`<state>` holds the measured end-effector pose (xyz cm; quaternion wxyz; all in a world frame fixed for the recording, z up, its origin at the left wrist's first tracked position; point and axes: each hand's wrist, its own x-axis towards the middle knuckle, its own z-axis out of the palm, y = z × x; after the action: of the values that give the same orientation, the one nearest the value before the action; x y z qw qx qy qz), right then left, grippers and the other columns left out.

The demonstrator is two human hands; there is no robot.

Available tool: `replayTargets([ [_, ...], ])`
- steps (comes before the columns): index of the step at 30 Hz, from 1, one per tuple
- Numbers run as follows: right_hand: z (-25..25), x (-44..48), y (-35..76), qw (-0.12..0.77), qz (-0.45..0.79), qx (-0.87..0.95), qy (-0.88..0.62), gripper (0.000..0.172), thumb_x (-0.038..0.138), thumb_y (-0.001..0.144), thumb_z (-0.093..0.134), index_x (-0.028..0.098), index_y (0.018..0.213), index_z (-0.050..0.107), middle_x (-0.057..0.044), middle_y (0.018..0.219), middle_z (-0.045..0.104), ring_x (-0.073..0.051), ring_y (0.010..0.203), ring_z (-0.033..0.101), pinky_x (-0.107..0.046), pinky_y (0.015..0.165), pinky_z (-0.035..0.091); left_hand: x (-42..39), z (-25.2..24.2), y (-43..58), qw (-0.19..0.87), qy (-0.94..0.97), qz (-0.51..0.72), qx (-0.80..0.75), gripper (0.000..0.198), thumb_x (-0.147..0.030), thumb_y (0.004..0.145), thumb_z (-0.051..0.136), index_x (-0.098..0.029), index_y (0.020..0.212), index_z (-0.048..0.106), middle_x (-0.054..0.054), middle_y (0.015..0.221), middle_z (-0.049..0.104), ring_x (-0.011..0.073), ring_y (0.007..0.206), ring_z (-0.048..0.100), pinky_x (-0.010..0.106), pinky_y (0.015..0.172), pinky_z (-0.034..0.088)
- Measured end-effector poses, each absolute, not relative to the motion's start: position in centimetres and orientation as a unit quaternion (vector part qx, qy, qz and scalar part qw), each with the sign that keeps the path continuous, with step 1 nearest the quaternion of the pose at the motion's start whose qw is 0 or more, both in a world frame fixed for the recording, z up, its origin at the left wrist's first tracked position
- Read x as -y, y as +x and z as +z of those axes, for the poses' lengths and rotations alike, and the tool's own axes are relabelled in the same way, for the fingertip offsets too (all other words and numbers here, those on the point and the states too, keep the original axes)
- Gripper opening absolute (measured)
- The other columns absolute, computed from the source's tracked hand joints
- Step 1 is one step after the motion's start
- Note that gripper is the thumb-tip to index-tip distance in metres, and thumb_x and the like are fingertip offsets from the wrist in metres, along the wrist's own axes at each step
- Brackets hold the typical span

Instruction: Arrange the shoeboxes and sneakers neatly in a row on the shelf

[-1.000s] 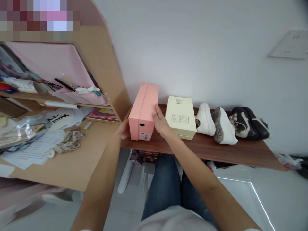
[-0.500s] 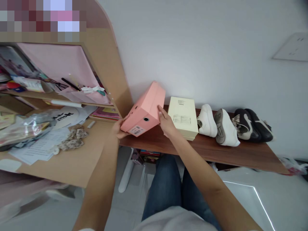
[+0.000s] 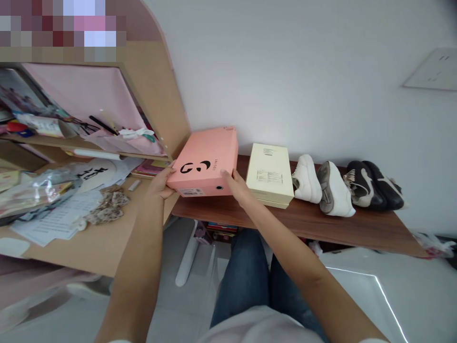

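Observation:
A pink shoebox [image 3: 207, 150] with a black printed logo on its lid is held between my two hands over the left end of a brown wooden shelf [image 3: 300, 221]. My left hand [image 3: 162, 183] grips its near left corner, and my right hand [image 3: 235, 185] grips the near right corner with the thumb on the lid. A white label and a round dark hole mark the side facing me. Whether its underside touches the shelf cannot be seen. Just right of it lies a cream shoebox [image 3: 270, 174], flat with its lid on.
Right of the cream box stand white sneakers [image 3: 307, 178] and black shoes [image 3: 374, 186]. On the left, a desk [image 3: 107, 243] carries papers, a white cap [image 3: 96, 174] and a scrunchie [image 3: 109, 205]. The desk's upright side panel [image 3: 157, 90] rises close to the pink box. A wall is behind.
The pink shoebox has turned from a steep tilt to nearly level, its logo lid now facing up. Both my hands have moved slightly left with it.

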<state>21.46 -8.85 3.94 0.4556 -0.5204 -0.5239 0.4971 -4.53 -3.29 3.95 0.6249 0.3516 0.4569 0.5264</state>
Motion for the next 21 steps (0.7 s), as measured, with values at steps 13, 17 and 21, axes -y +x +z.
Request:
replayTargets([
  [13,1.5,8.9,19.2,0.454,0.535,0.435,-0.565,0.068,0.034,0.081,0.043,0.015,0.145,0.033,-0.011,0.141,0.051,-0.028,0.129,0.047,-0.046,0.111,0.037,2.1,1.6,-4.7,0.599,0.353,0.516,-0.501,0.068,-0.012,0.062,0.058,-0.024,0.129,0.059,0.006,0.114,0.070,0.0236,0.085,0.069,0.030,0.061,0.057],
  [17,0.9,8.7,19.3,0.453,0.536,0.416,-0.578,0.062,0.034,0.080,0.043,0.016,0.140,0.039,-0.011,0.137,0.054,-0.029,0.124,0.051,-0.047,0.109,0.039,1.4,0.9,-4.6,0.606,0.353,0.507,-0.501,0.072,-0.012,0.061,0.059,-0.023,0.132,0.057,0.007,0.113,0.070,0.0236,0.084,0.069,0.030,0.061,0.057],
  [21,0.5,8.2,19.3,0.457,0.534,0.411,-0.581,0.059,0.034,0.081,0.042,0.014,0.137,0.040,-0.012,0.136,0.055,-0.029,0.124,0.052,-0.045,0.109,0.039,0.7,0.5,-4.6,0.608,0.348,0.510,-0.500,0.073,-0.011,0.061,0.059,-0.021,0.133,0.056,0.008,0.114,0.070,0.0212,0.083,0.069,0.025,0.059,0.054],
])
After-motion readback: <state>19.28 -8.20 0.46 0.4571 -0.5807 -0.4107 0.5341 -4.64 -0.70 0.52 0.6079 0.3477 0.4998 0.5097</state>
